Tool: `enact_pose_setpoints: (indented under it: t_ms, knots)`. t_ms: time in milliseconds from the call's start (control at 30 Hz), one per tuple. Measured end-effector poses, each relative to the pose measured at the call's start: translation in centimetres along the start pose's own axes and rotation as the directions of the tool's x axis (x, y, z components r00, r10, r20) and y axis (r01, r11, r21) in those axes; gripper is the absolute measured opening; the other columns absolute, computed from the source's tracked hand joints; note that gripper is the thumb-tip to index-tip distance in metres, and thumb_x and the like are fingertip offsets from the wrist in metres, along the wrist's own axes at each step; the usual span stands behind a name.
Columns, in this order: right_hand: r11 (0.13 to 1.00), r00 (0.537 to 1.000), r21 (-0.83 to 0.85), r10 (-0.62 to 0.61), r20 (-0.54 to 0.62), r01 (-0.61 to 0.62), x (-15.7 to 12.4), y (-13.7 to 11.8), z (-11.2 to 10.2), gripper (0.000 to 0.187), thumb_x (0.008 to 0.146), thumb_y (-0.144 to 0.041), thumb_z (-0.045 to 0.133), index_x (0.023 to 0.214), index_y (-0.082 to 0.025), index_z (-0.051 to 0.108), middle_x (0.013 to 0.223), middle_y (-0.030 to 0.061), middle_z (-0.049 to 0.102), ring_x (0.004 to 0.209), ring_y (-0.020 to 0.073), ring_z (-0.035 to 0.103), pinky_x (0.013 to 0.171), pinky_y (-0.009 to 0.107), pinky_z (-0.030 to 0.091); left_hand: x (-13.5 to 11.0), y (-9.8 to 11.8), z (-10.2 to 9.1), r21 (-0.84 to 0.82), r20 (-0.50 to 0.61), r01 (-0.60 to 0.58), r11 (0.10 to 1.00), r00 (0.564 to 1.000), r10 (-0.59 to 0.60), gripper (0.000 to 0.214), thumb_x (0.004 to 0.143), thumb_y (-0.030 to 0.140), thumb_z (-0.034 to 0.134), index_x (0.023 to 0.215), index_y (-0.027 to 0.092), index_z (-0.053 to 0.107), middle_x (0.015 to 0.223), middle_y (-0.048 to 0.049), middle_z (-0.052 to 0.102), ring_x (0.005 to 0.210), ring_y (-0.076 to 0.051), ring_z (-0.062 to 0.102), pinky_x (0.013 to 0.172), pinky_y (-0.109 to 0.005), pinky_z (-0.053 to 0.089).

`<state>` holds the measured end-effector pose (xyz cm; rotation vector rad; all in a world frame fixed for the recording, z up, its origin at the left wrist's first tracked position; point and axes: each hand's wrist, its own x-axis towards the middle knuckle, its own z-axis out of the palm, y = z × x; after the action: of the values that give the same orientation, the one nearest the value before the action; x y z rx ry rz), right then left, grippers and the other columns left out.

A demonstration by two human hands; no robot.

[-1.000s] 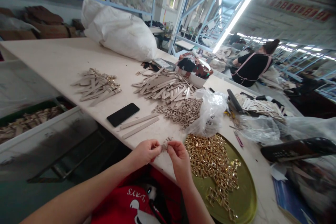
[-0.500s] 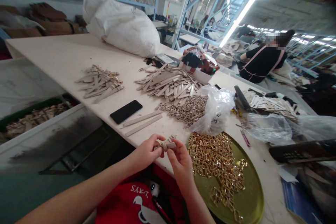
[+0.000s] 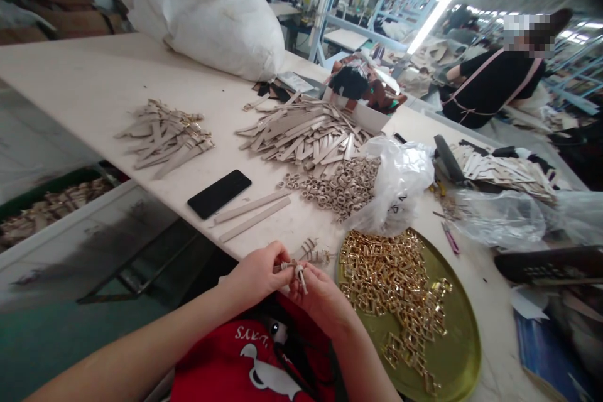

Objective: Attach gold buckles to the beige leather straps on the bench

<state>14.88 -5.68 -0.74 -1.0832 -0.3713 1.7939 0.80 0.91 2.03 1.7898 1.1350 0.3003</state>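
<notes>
Near the table's front edge my left hand (image 3: 260,271) and my right hand (image 3: 321,299) meet, fingers closed in a pinch on one beige strap (image 3: 302,279). A small loop seems to sit round the strap between my fingertips; the rest of it is hidden. Just behind my hands lie several assembled straps (image 3: 311,251) with loops on them. To the right, a gold-coloured round tray (image 3: 464,352) carries a heap of gold buckles (image 3: 391,276). Two loose flat straps (image 3: 257,218) rest left of a pile of small beige loops (image 3: 342,191).
A black phone (image 3: 219,193) lies at the left. Behind are a large strap pile (image 3: 306,135), a smaller pile with buckles (image 3: 164,138) and a white sack (image 3: 211,12). A clear plastic bag (image 3: 400,179) touches the tray's far side. A co-worker (image 3: 494,85) stands beyond.
My hands have turned the strap, whose end now points down towards me. My right hand has swung lower, uncovering the assembled straps behind. The view has shifted slightly.
</notes>
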Motion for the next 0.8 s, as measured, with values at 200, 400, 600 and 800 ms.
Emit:
enact_pose_setpoints:
  t_ms: [200,400,600,800]
  knots:
    - [0.996,0.995,0.092,-0.014,0.101,0.005,-0.4,0.1,-0.4,0.02,0.064,-0.029,0.069,0.075,-0.019,0.056,0.072,-0.0001,0.057,0.063,0.012,0.052,0.066,0.027,0.045,-0.2,0.2,0.3,-0.111,0.081,0.039,0.993,0.996,-0.03,0.024,0.072,0.04,0.055,0.079,0.017,0.056,0.069,0.0008,0.06,0.063,-0.014,0.053,0.054,-0.021,0.035]
    - [0.969,0.969,-0.052,-0.244,-0.051,0.241,-0.9,0.3,0.0,0.02,0.068,-0.033,0.065,0.068,-0.02,0.05,0.07,-0.002,0.055,0.063,0.0116,0.05,0.062,0.025,0.043,-1.4,0.2,0.3,-0.358,0.198,0.115,0.927,0.979,-0.045,0.029,0.071,0.043,0.057,0.079,0.015,0.054,0.06,0.0038,0.054,0.054,-0.01,0.048,0.049,-0.019,0.034]
    - [0.826,0.859,-0.406,-0.486,-0.159,0.392,-1.4,0.6,0.3,0.018,0.071,-0.031,0.062,0.075,-0.02,0.048,0.072,-0.0029,0.051,0.062,0.0102,0.046,0.058,0.021,0.039,-2.5,0.0,0.4,-0.465,0.231,0.143,0.874,0.972,-0.037,0.026,0.07,0.037,0.06,0.08,0.015,0.052,0.061,0.0036,0.055,0.054,-0.009,0.049,0.051,-0.02,0.036]
    - [0.744,0.902,-0.587,-0.428,-0.052,0.319,-2.6,0.8,-0.5,0.018,0.074,-0.032,0.056,0.086,-0.021,0.051,0.059,-0.0056,0.046,0.05,0.0106,0.041,0.048,0.022,0.033,-3.3,0.3,0.9,-0.478,0.277,0.181,0.859,0.96,-0.048,0.029,0.068,0.036,0.061,0.084,0.013,0.055,0.063,0.0022,0.058,0.054,-0.01,0.052,0.053,-0.021,0.039]
